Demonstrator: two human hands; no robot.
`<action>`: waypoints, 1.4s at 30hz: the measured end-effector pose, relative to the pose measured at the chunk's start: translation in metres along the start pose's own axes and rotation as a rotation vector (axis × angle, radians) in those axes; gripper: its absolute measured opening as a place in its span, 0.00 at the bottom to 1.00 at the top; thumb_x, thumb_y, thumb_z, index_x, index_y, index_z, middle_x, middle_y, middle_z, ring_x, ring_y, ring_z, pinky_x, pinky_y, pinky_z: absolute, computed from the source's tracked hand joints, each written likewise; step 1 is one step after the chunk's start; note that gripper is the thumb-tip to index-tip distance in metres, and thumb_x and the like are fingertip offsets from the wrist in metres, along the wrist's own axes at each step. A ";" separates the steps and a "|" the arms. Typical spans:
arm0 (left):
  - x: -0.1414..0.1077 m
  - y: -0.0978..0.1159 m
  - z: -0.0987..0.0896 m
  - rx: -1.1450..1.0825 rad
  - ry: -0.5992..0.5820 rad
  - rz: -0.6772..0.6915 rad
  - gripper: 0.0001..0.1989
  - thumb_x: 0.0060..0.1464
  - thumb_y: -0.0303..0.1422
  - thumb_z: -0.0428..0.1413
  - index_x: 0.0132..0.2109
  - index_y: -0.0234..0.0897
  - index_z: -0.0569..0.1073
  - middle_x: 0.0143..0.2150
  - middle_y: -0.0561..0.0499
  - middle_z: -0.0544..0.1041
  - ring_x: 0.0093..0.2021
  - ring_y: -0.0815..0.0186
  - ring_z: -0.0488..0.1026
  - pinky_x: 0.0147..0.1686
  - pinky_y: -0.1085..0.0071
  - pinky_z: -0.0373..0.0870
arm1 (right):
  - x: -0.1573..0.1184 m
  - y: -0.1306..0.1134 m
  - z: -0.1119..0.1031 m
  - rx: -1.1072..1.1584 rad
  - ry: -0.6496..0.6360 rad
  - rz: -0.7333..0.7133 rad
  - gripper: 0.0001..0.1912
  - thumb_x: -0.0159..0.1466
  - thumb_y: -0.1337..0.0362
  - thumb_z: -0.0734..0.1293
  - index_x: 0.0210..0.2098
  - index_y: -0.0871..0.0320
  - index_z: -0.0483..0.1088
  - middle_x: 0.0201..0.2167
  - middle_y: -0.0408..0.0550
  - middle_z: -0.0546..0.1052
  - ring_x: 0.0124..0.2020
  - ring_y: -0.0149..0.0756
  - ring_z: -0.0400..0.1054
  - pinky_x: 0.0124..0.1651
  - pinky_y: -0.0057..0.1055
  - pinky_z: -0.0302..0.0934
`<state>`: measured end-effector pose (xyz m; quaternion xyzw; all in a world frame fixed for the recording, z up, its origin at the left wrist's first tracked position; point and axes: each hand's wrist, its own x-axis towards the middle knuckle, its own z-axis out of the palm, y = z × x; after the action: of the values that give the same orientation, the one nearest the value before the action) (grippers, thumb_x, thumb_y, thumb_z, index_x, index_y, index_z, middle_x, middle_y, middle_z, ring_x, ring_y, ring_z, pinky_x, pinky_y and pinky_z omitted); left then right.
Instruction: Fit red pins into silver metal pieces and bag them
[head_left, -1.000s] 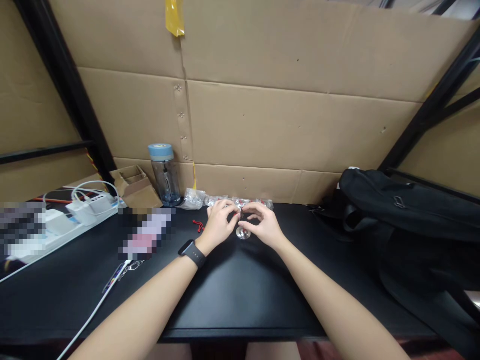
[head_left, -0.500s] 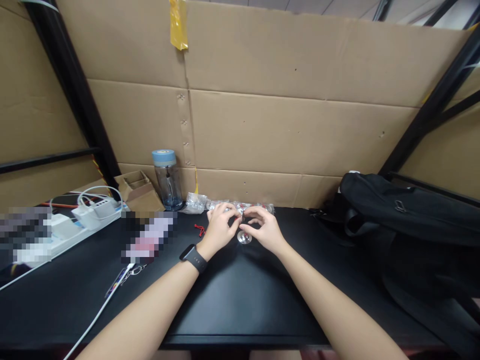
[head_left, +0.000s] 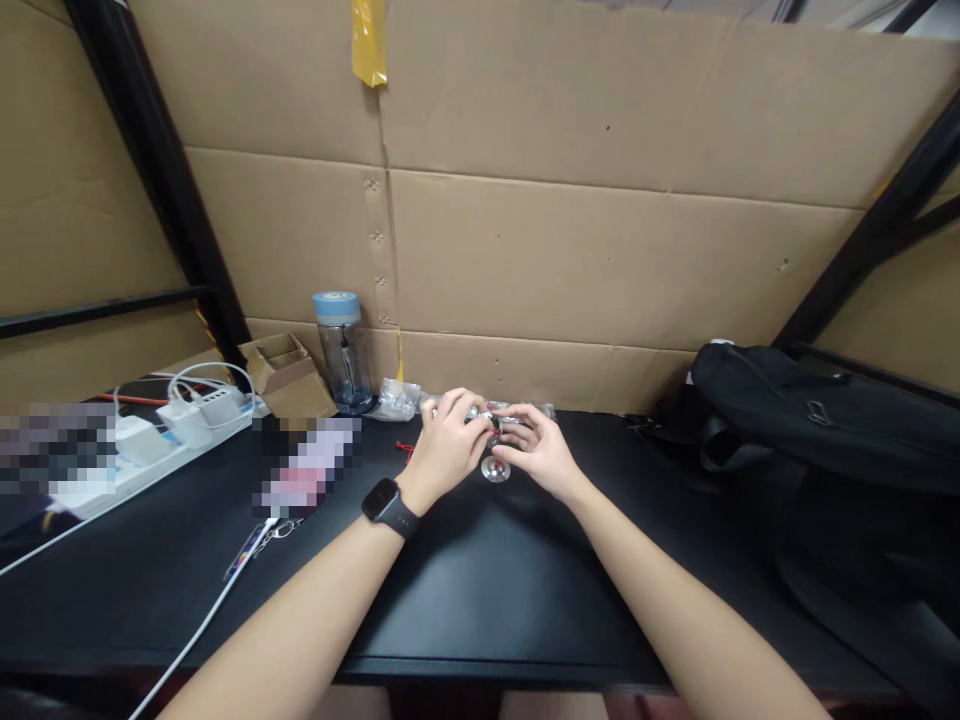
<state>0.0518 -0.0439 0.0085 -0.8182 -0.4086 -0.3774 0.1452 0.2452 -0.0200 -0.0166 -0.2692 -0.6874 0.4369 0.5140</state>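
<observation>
My left hand (head_left: 450, 445), with a black watch on its wrist, has its fingers pinched on a small shiny metal piece (head_left: 495, 430) with a bit of red. Facing it, my right hand (head_left: 541, 450) curves its fingers round the other side of the same piece. Just below the fingertips is a round silver disc (head_left: 496, 469) with red at its centre. A red cord (head_left: 406, 450) shows partly behind my left hand. Fingers hide much of the metal piece.
Clear plastic packets (head_left: 399, 397) lie along the cardboard wall (head_left: 540, 260). A blue-lidded bottle (head_left: 343, 355) and an open carton (head_left: 291, 378) stand back left. At left are a power strip (head_left: 225, 430) and cable. A black bag (head_left: 840, 430) fills the right.
The whole view has shifted slightly. My left hand has turned a little over the metal piece, and the fingers of my right hand have spread slightly around it.
</observation>
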 end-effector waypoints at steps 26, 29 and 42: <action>-0.002 0.004 0.000 -0.030 -0.017 -0.034 0.08 0.62 0.30 0.53 0.40 0.42 0.78 0.54 0.44 0.72 0.59 0.50 0.61 0.54 0.49 0.59 | -0.001 0.002 0.000 -0.017 -0.002 0.023 0.28 0.51 0.60 0.80 0.50 0.53 0.73 0.50 0.52 0.78 0.52 0.46 0.74 0.58 0.45 0.70; -0.002 0.004 0.002 -0.039 -0.015 -0.040 0.08 0.62 0.29 0.53 0.41 0.42 0.78 0.54 0.44 0.73 0.58 0.51 0.62 0.53 0.50 0.59 | -0.001 0.002 0.000 -0.013 -0.003 0.017 0.27 0.52 0.61 0.80 0.50 0.53 0.73 0.51 0.52 0.78 0.53 0.46 0.74 0.58 0.44 0.70; -0.003 -0.001 0.006 0.015 -0.037 -0.001 0.08 0.64 0.32 0.53 0.42 0.40 0.77 0.56 0.44 0.73 0.58 0.51 0.62 0.50 0.53 0.59 | 0.000 0.005 -0.003 0.002 0.008 0.078 0.27 0.51 0.61 0.80 0.50 0.55 0.75 0.48 0.53 0.80 0.49 0.46 0.77 0.56 0.46 0.71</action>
<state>0.0534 -0.0416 0.0024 -0.8237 -0.4143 -0.3594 0.1437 0.2475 -0.0169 -0.0210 -0.2970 -0.6738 0.4561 0.4997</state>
